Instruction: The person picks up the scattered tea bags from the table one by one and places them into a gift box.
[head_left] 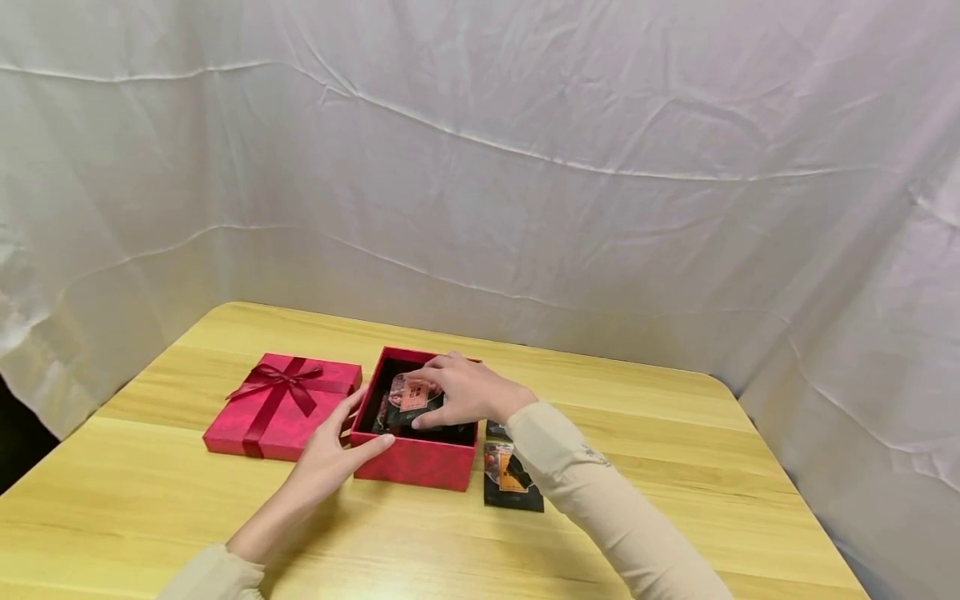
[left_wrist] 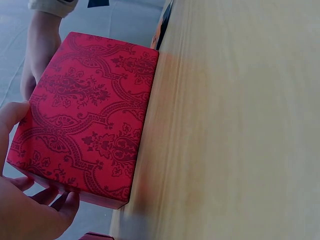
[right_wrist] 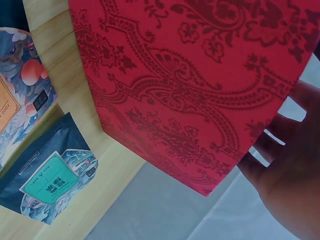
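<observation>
Only legible bit: "FOO" on the orange-label packet (right_wrist: 15, 95) by the right hand (right_wrist: 290, 165); rest too blurry tbh.

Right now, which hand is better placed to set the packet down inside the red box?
Right. The right hand already holds the packet over the open red box. The left hand is only bracing the box's outer corner.
</observation>
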